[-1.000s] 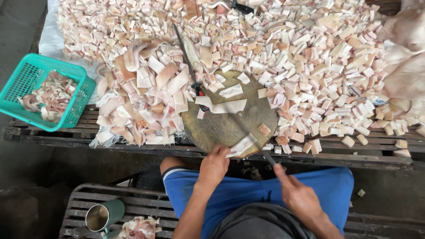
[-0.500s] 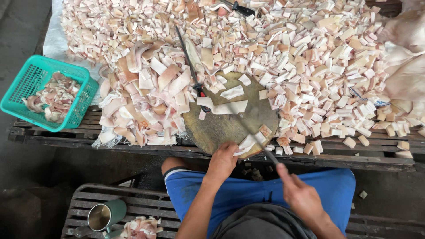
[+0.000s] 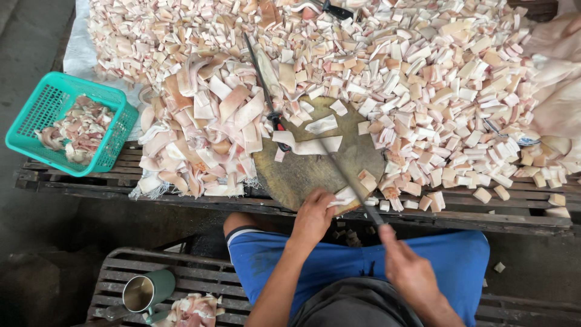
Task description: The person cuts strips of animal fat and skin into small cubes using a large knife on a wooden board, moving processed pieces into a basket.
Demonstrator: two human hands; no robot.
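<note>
A worktop point(image 3: 181, 184) carries a heap of cut pieces point(image 3: 423, 79); a round board point(image 3: 302, 172) sits at its near edge; a long knife point(image 3: 348, 175) lies across it, right hand point(image 3: 408, 269) clenched round its handle; left hand point(image 3: 313, 215) pinches a pale strip point(image 3: 344, 197) on the board; a teal basket point(image 3: 36, 118) sits far left.

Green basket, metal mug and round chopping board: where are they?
Green basket point(image 3: 36, 118), head view, its left mesh wall.
Metal mug point(image 3: 158, 284), head view, its green outer side.
Round chopping board point(image 3: 296, 175), head view, bare wood.
</note>
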